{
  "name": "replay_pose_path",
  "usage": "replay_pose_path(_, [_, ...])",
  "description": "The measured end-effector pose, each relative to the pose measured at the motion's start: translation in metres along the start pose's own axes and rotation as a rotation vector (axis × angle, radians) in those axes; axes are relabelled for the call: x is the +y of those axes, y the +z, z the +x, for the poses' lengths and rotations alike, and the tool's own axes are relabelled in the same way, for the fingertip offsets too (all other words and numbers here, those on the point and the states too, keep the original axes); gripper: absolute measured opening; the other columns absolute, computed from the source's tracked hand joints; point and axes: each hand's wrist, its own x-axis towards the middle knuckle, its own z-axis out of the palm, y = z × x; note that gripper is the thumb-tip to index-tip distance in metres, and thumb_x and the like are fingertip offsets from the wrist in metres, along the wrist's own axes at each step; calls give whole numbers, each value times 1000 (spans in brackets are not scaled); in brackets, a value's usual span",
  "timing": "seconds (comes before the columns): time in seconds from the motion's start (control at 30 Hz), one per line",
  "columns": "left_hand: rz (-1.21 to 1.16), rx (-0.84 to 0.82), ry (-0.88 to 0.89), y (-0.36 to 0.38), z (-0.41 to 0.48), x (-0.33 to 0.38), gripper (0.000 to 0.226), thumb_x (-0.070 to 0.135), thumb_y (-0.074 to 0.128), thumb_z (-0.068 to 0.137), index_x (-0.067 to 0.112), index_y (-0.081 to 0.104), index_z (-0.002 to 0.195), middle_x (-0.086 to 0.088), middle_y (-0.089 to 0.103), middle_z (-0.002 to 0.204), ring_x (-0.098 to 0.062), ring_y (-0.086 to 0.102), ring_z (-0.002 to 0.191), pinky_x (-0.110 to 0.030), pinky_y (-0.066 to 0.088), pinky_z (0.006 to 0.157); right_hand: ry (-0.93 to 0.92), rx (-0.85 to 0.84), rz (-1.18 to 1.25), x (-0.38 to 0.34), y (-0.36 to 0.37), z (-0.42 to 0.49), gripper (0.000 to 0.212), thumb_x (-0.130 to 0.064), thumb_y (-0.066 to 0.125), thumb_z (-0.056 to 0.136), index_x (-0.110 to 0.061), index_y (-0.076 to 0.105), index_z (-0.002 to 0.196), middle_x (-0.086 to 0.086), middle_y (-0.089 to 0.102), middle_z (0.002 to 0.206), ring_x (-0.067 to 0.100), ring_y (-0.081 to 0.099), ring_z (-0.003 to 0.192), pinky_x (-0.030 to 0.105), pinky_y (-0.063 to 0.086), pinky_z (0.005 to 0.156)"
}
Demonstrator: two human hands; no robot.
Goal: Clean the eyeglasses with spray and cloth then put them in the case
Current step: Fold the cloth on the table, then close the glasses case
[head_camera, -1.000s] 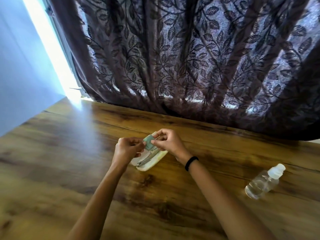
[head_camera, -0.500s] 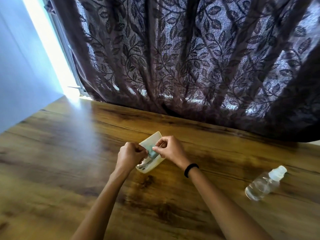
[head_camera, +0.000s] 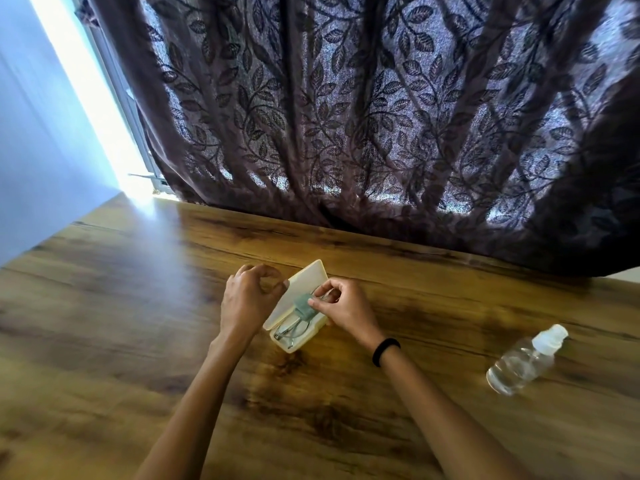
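A cream glasses case (head_camera: 309, 278) lies open on the wooden table (head_camera: 138, 323), its lid raised. Thin metal-framed eyeglasses (head_camera: 289, 332) lie folded in its lower half. A small folded green cloth (head_camera: 302, 307) sits over the glasses, and my right hand (head_camera: 348, 311) pinches it between thumb and forefinger. My left hand (head_camera: 247, 299) is just left of the case. Its curled thumb and forefinger meet at the lid's left edge. The far half of the glasses is hidden under the cloth and my right hand.
A clear spray bottle (head_camera: 519, 363) with a white cap lies on its side at the right of the table. A dark leaf-patterned curtain (head_camera: 381, 133) hangs along the table's far edge. A pale wall (head_camera: 41, 150) stands to the left.
My left hand has let go of the cloth and moved left to the lid's edge. My right hand has lowered the cloth onto the glasses in the case.
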Motion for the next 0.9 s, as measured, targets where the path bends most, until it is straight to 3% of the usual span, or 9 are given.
replay_pose_path(0.07, [-65, -126, -48, 3, 2, -6, 32, 39, 68, 81, 19, 66, 105, -1, 65, 103, -19, 62, 92, -40, 54, 77, -7, -6, 22, 1, -1, -1, 18, -22, 71, 79, -9, 64, 90, -6, 56, 71, 11, 54, 62, 22, 47, 54])
replay_pose_path(0.13, [-88, -187, -43, 6, 2, -10, 33, 42, 66, 81, 21, 64, 106, 4, 65, 101, -13, 62, 87, -32, 54, 71, -14, 1, 56, 1, -2, -2, 17, -22, 69, 81, -9, 64, 90, -5, 57, 71, 8, 53, 59, 19, 46, 51])
replay_pose_path(0.27, [-130, -218, -41, 9, 2, -13, 31, 39, 66, 82, 23, 63, 108, 9, 59, 96, -7, 57, 81, -24, 47, 61, -118, 33, 69, 2, -8, -8, 13, -20, 70, 80, -13, 64, 89, -11, 52, 69, 1, 48, 59, 13, 43, 51])
replay_pose_path(0.4, [-200, -229, -52, 10, 4, -16, 19, 31, 65, 85, 25, 61, 103, 8, 62, 91, 4, 56, 75, -14, 44, 50, -247, -64, -64, 5, -6, -16, 18, -23, 74, 76, -18, 65, 91, -11, 51, 81, 1, 47, 67, 9, 43, 58])
replay_pose_path(0.57, [-291, -247, -75, 11, 5, -14, 8, 29, 61, 88, 28, 62, 95, 4, 69, 90, -8, 67, 76, -22, 51, 55, -267, -134, -99, 9, 6, -22, 36, -26, 77, 71, -23, 63, 104, -4, 54, 101, 5, 51, 84, 16, 50, 69])
replay_pose_path(0.73, [-349, -279, -149, 7, 2, -10, 25, 43, 49, 92, 26, 65, 98, 6, 68, 91, -11, 66, 78, -31, 56, 61, -274, -102, -158, 19, 7, -27, 57, -28, 77, 71, -27, 48, 120, -8, 41, 119, 5, 41, 110, 21, 45, 91])
replay_pose_path(0.83, [-368, -319, -202, 5, 2, -12, 30, 43, 46, 94, 24, 63, 109, 5, 67, 96, -8, 65, 79, -19, 49, 52, -250, -9, -191, 28, -1, -30, 56, -29, 77, 70, -23, 47, 116, -6, 43, 119, 5, 42, 109, 19, 45, 90])
replay_pose_path(0.9, [-435, -351, -279, 5, 3, -13, 29, 41, 45, 95, 24, 60, 113, 1, 67, 100, -15, 68, 80, -27, 54, 56, -229, 44, -190, 32, -6, -31, 54, -31, 78, 69, -21, 48, 113, -7, 43, 114, 4, 42, 102, 14, 43, 84])
